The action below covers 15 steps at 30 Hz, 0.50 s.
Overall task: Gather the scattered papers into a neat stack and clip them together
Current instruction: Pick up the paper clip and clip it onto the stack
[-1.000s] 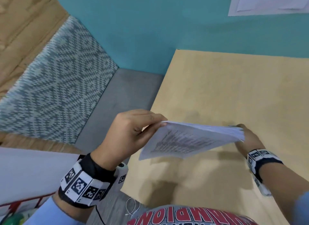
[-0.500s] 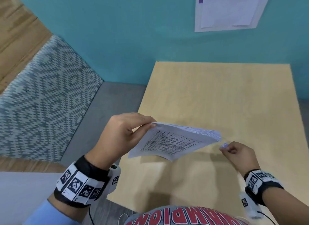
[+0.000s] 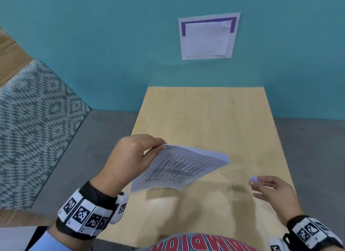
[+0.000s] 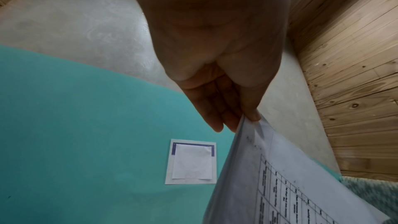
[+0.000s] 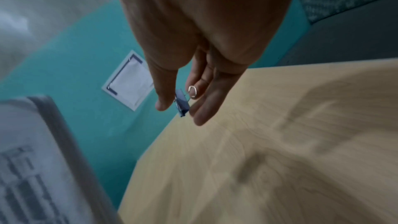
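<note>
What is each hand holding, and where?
Left hand pinches the white printed paper stack at its corner. Right hand pinches a small blue binder clip by its body.

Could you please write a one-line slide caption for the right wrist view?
Right hand pinches a small blue binder clip above the light wooden table.

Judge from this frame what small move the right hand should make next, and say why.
Probably bring the binder clip back to the free corner of the paper stack and squeeze it open there. The left hand pinches the stack by one corner above the table, sheets squared. The right hand pinches the clip off to the side, clear of the stack, so nothing is clipped yet.
</note>
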Motion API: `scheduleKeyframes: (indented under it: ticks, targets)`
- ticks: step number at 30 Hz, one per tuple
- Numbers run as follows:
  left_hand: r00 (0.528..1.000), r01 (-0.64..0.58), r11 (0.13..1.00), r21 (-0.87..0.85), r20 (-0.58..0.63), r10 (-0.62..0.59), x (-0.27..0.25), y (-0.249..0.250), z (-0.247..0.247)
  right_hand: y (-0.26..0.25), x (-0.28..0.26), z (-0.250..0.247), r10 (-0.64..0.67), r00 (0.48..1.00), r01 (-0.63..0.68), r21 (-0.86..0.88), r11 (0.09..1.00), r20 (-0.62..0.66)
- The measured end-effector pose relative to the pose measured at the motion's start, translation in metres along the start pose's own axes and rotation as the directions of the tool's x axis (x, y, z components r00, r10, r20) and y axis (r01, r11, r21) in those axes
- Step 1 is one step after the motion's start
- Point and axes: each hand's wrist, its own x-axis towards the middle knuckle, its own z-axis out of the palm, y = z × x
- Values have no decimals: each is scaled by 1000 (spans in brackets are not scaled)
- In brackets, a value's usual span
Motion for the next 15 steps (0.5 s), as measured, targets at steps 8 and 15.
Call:
scheduleKeyframes:
  ticks: [8,15]
  targets:
    - [1000,12,999,-46,-15,-12,-4,23,13,-37,-41,-24,-114,986,96,146,985,123]
    - [1000,23,999,-29,16,-23,-10,33,26,-90,-74,-13,-235,908,240,30,970,346]
